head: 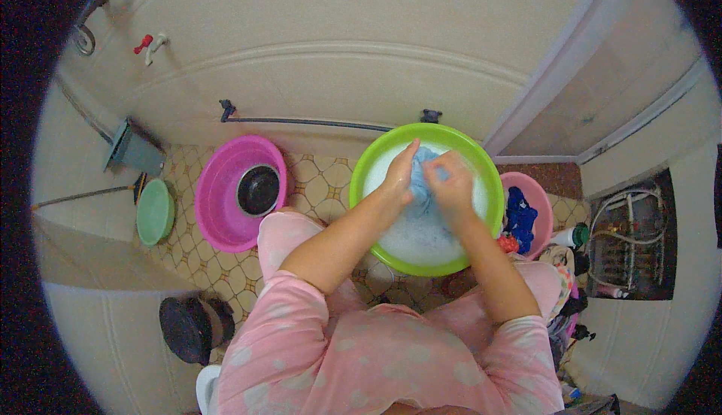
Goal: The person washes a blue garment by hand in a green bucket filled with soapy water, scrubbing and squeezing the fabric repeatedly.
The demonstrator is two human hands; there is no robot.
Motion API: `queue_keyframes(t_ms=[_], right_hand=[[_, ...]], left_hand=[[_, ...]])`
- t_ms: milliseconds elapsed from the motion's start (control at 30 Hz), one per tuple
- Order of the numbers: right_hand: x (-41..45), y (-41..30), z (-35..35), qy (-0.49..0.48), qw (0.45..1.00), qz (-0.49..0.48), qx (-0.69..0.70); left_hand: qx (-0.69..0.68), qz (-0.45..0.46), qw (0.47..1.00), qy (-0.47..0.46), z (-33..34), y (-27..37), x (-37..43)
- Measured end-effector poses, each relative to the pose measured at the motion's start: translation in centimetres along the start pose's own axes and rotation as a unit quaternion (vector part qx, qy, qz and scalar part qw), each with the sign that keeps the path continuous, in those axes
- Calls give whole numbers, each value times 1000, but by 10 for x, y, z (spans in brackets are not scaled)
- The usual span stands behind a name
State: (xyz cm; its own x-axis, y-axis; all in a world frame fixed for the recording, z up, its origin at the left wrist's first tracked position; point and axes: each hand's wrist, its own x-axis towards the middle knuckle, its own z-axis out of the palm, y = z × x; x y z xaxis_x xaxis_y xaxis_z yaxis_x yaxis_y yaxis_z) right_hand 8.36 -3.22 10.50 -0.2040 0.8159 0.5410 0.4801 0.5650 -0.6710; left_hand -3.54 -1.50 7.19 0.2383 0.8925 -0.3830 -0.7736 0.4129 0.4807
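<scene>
A large green plastic basin of sudsy water stands on the floor before me. Over the suds a wet light-blue cloth is bunched between my two hands. My left hand grips its left side, with the thumb side pointing up. Blurred by motion, my right hand is closed on the cloth's right side. The lower end of the cloth hangs at the foam.
At left are a magenta basin holding a dark round bowl, and a small green basin. A pink basin with dark-blue clothing touches the right side. A wall bar runs behind.
</scene>
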Motion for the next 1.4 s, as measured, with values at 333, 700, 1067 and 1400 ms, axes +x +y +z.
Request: queue_keyframes(t_ms=[333, 700, 1067, 1400], right_hand=[[18, 19, -2, 56, 975, 46, -208], [15, 14, -6, 68, 986, 27, -148], [5, 3, 4, 41, 992, 65, -101], [31, 53, -49, -176, 932, 292, 126]], left_hand=[[-41, -19, 999, -23, 45, -37, -14], [-72, 9, 997, -39, 31, -45, -10], [-24, -37, 999, 23, 23, -37, -6], [-114, -51, 988, -92, 28, 44, -14]])
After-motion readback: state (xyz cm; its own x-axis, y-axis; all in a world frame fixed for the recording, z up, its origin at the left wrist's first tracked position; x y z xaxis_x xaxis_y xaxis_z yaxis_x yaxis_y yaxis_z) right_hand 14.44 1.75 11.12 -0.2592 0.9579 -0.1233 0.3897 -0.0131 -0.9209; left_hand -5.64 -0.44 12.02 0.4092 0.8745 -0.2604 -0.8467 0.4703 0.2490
